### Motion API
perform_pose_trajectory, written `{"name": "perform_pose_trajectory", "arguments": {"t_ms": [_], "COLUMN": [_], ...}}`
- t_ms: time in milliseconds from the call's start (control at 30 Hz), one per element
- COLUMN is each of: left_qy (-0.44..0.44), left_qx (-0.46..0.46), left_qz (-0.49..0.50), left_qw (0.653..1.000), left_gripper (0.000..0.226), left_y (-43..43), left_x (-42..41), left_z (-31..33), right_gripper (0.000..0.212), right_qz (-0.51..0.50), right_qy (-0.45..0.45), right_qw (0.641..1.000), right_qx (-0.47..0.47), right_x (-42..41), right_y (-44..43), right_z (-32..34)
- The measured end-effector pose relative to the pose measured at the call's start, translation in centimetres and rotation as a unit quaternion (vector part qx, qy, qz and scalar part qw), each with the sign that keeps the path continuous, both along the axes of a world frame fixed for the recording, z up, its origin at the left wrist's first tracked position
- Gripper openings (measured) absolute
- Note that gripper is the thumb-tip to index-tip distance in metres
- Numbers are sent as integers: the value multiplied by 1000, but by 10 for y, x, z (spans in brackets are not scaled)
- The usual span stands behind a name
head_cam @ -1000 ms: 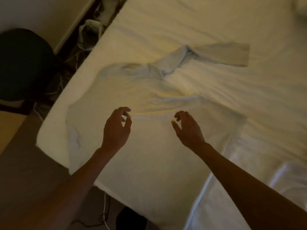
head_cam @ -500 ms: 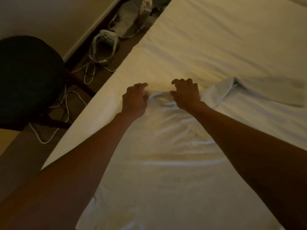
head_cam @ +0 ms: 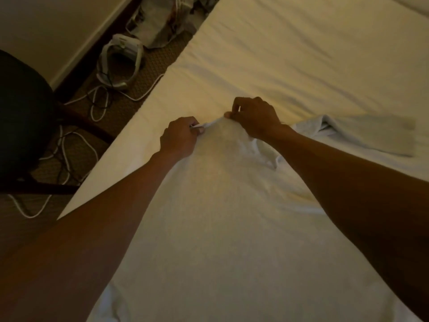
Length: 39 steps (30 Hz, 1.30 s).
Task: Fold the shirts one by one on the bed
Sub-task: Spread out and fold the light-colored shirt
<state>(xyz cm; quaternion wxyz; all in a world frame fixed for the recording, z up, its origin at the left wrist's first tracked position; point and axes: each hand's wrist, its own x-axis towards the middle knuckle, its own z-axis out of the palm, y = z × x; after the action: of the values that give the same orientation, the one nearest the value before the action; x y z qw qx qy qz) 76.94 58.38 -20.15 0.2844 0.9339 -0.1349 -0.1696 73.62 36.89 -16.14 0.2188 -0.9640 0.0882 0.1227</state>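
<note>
Head view, dim warm light. A pale shirt (head_cam: 220, 217) lies spread on the bed (head_cam: 301, 54), its body running from the lower edge of the frame up to the hands; one sleeve (head_cam: 362, 131) extends flat to the right, past the right forearm. Left hand (head_cam: 180, 135): closed, thumb and fingers pinching the far edge of the shirt, a thin strip of cloth visible between the fingertips. Right hand (head_cam: 255, 117): also closed in a pinch on the same edge, just to the right of the left hand, thumb tip pressed against the fabric. The edge between the two hands is drawn into a short taut line, raised slightly off the sheet; the cloth directly below it bunches into soft creases near the right wrist. Both forearms reach forward over the shirt body. The bed sheet beyond the hands shows shallow wrinkles. Left of the bed, on the carpeted floor (head_cam: 148, 73): a white device with a strap (head_cam: 120, 59), loose white cables (head_cam: 97, 101), and crumpled bags or paper (head_cam: 162, 22) further back. A dark round chair (head_cam: 21, 117) occupies the left edge.
</note>
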Motion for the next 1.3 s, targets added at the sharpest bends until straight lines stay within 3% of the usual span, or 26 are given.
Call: {"name": "perform_pose_trajectory", "arguments": {"t_ms": [133, 200, 367, 467, 533, 733, 933, 1067, 1133, 1200, 1300], "left_qy": [0, -3, -21, -53, -93, -134, -36, 33, 144, 246, 268], "left_qx": [26, 32, 34, -28, -46, -71, 35, 53, 0, -110, -197], "left_qz": [1, 0, -17, -2, 20, 167, 329, 343, 346, 373, 428], "left_qw": [1000, 999, 999, 998, 994, 974, 943, 937, 927, 888, 840], "left_gripper": [27, 26, 27, 33, 38, 29, 30, 38, 33, 34, 29], "left_y": [0, 1, 3, 16, 37, 144, 235, 257, 268, 279, 292], "left_x": [2, 4, 3, -4, -16, -91, -198, -254, -261, -261, -260], "left_z": [-6, -8, -7, -2, 3, 20, 37, 44, 43, 47, 52], "right_gripper": [50, 46, 12, 33, 33, 24, 30, 43, 54, 67, 74], "right_qz": [54, 69, 30, -35, -16, 76, 180, 200, 192, 177, 170], "right_qy": [106, 118, -54, -162, -203, -187, -100, -36, -12, 17, 29], "right_qw": [989, 985, 980, 975, 972, 979, 978, 979, 981, 984, 984], "right_qx": [-86, -105, -187, -146, -117, 2, 37, -9, -23, -28, -34], "right_x": [-2, -2, 4, -14, -36, -109, -159, -188, -201, -212, -220], "right_y": [-28, -40, -38, -11, 14, 107, 193, 236, 250, 258, 260], "right_z": [-3, 0, -6, -12, -13, -12, -20, -23, -24, -25, -28]}}
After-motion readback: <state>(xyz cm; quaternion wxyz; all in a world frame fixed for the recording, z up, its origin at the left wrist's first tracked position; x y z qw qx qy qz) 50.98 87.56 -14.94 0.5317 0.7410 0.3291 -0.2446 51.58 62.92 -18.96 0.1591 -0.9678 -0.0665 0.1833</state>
